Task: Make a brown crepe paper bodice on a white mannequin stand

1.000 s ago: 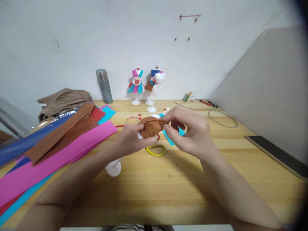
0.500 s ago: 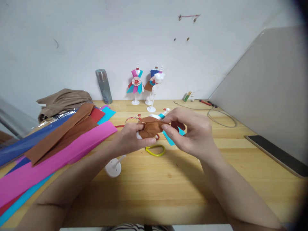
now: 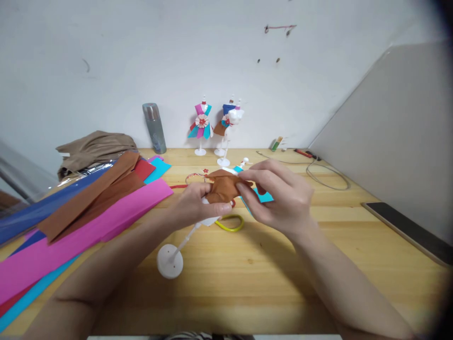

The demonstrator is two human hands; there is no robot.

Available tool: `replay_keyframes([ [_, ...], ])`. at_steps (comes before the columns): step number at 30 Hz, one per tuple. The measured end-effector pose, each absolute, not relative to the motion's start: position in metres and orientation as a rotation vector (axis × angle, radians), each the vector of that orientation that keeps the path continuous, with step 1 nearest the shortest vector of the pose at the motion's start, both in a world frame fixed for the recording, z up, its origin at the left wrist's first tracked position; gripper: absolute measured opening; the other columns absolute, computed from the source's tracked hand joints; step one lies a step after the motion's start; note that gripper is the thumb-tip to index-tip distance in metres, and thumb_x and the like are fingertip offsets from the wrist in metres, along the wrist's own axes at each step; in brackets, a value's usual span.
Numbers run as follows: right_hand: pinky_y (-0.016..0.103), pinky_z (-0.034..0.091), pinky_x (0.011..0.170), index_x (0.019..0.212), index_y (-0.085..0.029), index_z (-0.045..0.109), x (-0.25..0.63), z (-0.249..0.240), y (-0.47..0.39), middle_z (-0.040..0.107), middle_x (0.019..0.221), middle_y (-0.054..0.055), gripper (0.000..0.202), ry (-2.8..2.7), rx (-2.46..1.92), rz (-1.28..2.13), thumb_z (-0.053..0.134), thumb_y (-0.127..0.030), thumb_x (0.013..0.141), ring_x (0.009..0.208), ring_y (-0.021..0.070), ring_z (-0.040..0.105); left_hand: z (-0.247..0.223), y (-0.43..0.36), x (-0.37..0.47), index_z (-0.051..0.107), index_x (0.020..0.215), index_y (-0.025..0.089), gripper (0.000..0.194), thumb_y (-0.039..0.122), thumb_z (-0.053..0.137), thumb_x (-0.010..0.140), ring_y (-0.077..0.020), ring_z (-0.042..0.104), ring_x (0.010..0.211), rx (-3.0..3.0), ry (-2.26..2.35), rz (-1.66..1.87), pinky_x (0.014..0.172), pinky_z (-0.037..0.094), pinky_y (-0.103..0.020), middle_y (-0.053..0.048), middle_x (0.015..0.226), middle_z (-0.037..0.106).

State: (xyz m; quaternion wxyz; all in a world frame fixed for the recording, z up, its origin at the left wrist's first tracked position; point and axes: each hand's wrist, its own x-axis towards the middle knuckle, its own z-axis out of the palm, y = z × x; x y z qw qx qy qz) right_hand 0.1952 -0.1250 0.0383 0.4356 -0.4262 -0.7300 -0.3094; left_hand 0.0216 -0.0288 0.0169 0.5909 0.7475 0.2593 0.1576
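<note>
A small white dress-form mannequin is tilted over the table, its round base toward me and its neck knob pointing away to the right. Brown fabric is wrapped about its torso. My left hand is closed round the mannequin's body, thumb along the near side of the cloth. With thumb and fingertips, my right hand pinches the right edge of the brown fabric. A yellow scissor handle lies beneath, the rest of the scissors hidden. Turquoise fabric lies behind my right fingers.
Strips of pink, brown and blue fabric spread on the left beside a brown cloth heap. A flask, a dressed mannequin and others stand along the wall. A phone and a cable are at right.
The mannequin has tipped so that its stand and base show more, nearer to me. The brown fabric has turned flatter toward the camera. Both hands keep their hold.
</note>
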Motion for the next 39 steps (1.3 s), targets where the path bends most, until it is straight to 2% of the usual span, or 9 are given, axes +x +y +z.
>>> replay_keyframes([
  [2,0.025,0.046,0.055,0.088,-0.022,0.062,0.197,0.039,-0.126,0.066,0.075,0.002,0.015,-1.82,-1.073,-0.757,0.063,-0.007,0.089,0.061,0.013,0.059,0.016,-0.028,0.023,0.069,0.084,0.015,0.038,0.048,0.078,0.068,-0.0142,0.061,0.065,1.702,0.573,0.394,0.057,0.045,-0.024,-0.002,0.071,0.067],
  [7,0.026,0.041,0.052,0.081,-0.023,0.061,0.195,0.034,-0.122,0.061,0.067,-0.001,0.021,-1.771,-1.061,-0.998,0.061,-0.003,0.087,0.058,0.0131,0.055,0.016,-0.029,0.025,0.069,0.079,0.014,0.037,0.047,0.079,0.066,-0.0129,0.06,0.06,1.663,0.564,0.435,0.053,0.044,-0.023,-0.001,0.066,0.066],
  [12,0.028,0.041,0.054,0.088,-0.024,0.065,0.196,0.033,-0.119,0.063,0.07,0.001,0.019,-1.754,-1.026,-1.037,0.063,-0.005,0.087,0.062,0.0147,0.055,0.017,-0.029,0.023,0.069,0.078,0.013,0.043,0.05,0.082,0.062,-0.0115,0.059,0.056,1.592,0.575,0.427,0.05,0.042,-0.021,-0.002,0.063,0.066],
  [17,0.029,0.041,0.052,0.091,-0.023,0.064,0.197,0.033,-0.121,0.063,0.067,0.001,0.023,-1.846,-0.939,-0.999,0.063,-0.001,0.083,0.059,0.015,0.056,0.019,-0.025,0.023,0.07,0.076,0.012,0.044,0.05,0.085,0.06,-0.0131,0.063,0.06,1.521,0.515,0.433,0.053,0.046,-0.022,-0.005,0.07,0.07],
  [22,0.029,0.044,0.052,0.092,-0.024,0.066,0.196,0.036,-0.125,0.065,0.072,0.002,0.017,-1.782,-0.908,-0.68,0.064,-0.008,0.087,0.059,0.0146,0.057,0.019,-0.024,0.022,0.073,0.078,0.011,0.045,0.051,0.088,0.063,-0.0135,0.065,0.063,1.427,0.403,0.418,0.056,0.051,-0.022,-0.007,0.072,0.071],
  [28,0.027,0.037,0.045,0.088,-0.024,0.07,0.198,0.039,-0.126,0.063,0.065,-0.001,0.013,-1.567,-1.058,-0.251,0.063,-0.014,0.09,0.053,0.0127,0.051,0.017,-0.021,0.021,0.075,0.083,0.011,0.043,0.046,0.092,0.064,-0.0114,0.065,0.066,1.414,0.304,0.398,0.061,0.053,-0.022,-0.006,0.079,0.073],
  [32,0.026,0.038,0.046,0.082,-0.023,0.07,0.194,0.038,-0.126,0.062,0.062,-0.002,0.009,-1.591,-1.114,-0.15,0.066,-0.017,0.087,0.05,0.0107,0.048,0.014,-0.018,0.021,0.075,0.094,0.012,0.048,0.047,0.091,0.065,-0.0126,0.067,0.067,1.384,0.227,0.384,0.063,0.055,-0.024,-0.006,0.081,0.073],
  [36,0.025,0.039,0.046,0.089,-0.022,0.069,0.196,0.037,-0.125,0.06,0.06,-0.004,0.002,-1.529,-1.125,-0.079,0.068,-0.022,0.087,0.051,0.0106,0.05,0.012,-0.017,0.021,0.072,0.085,0.011,0.045,0.048,0.09,0.067,-0.0145,0.068,0.068,1.39,0.196,0.423,0.066,0.056,-0.027,-0.009,0.084,0.074],
  [39,0.025,0.042,0.047,0.091,-0.02,0.068,0.2,0.037,-0.123,0.063,0.064,-0.002,0.01,-1.508,-1.192,0.049,0.068,-0.029,0.088,0.052,0.0118,0.055,0.011,-0.02,0.021,0.071,0.092,0.012,0.048,0.05,0.089,0.068,-0.0179,0.071,0.072,1.365,0.261,0.512,0.069,0.057,-0.029,-0.011,0.086,0.075],
])
